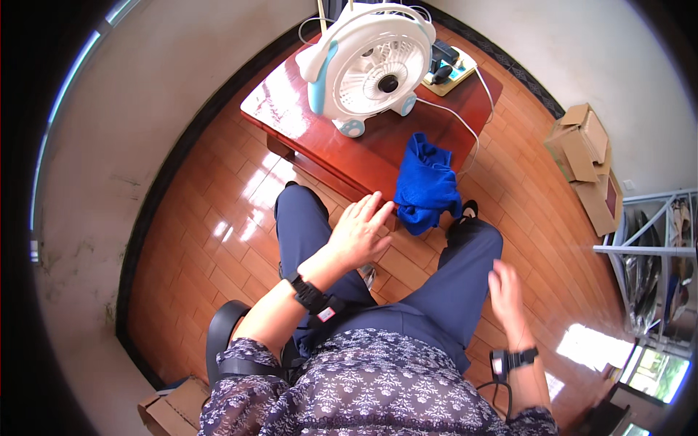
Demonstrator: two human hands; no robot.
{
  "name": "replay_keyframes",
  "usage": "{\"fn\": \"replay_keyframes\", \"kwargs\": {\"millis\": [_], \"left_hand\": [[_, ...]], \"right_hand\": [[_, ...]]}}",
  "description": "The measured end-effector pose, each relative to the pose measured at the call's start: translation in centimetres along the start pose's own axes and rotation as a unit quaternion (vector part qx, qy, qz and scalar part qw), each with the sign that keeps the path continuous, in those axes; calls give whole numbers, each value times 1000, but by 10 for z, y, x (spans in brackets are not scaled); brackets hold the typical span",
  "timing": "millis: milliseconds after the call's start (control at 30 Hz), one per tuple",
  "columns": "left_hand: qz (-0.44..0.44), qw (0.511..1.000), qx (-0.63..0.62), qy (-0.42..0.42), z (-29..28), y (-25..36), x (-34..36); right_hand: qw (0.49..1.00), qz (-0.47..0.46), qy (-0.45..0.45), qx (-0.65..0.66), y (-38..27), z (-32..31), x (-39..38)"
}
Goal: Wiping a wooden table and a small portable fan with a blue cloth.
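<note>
The left hand [361, 234], empty with fingers extended, is just beside a crumpled blue cloth [427, 185]; the right hand [507, 296], empty and loosely curved, is near the right knee [483, 238]. The cloth droops over the near edge of a glossy red-brown bench [371, 142], with bare surface between it and the white fan [374, 73]. Behind sits a power strip [454, 78]. Plank floor [196, 269] opens on both sides, with cardboard boxes [587, 154] along the right wall [640, 94].

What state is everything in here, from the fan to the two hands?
Fan: upright on the table; spinning or not, unclear.
Cloth: crumpled, over the table's near corner.
Power strip: plugs inserted.
Boxes at right: piled up.
Left hand: empty, open, by the cloth; touch unclear.
Right hand: empty, loosely open.
</note>
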State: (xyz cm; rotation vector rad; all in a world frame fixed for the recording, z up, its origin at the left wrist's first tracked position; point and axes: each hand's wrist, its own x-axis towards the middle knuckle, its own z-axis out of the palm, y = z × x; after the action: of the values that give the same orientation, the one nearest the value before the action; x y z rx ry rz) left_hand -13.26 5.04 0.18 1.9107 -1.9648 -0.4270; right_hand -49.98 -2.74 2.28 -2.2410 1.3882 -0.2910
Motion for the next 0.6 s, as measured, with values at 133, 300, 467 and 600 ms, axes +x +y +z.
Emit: {"fn": "replay_keyframes", "kwargs": {"millis": [133, 300, 467, 600], "left_hand": [[-28, 999, 41, 0, -14, -23, -14], [-64, 995, 60, -37, -14, -39, -20], [-7, 999, 39, 12, -8, -30, 5], [39, 999, 4, 32, 7, -17, 29]], "right_hand": [[895, 80, -425, 108, 72, 8, -176], [864, 159, -441, 184, 36, 7, -261], [819, 437, -322, 187, 8, 26, -256], [828, 450, -317, 109, 25, 45, -269]]}}
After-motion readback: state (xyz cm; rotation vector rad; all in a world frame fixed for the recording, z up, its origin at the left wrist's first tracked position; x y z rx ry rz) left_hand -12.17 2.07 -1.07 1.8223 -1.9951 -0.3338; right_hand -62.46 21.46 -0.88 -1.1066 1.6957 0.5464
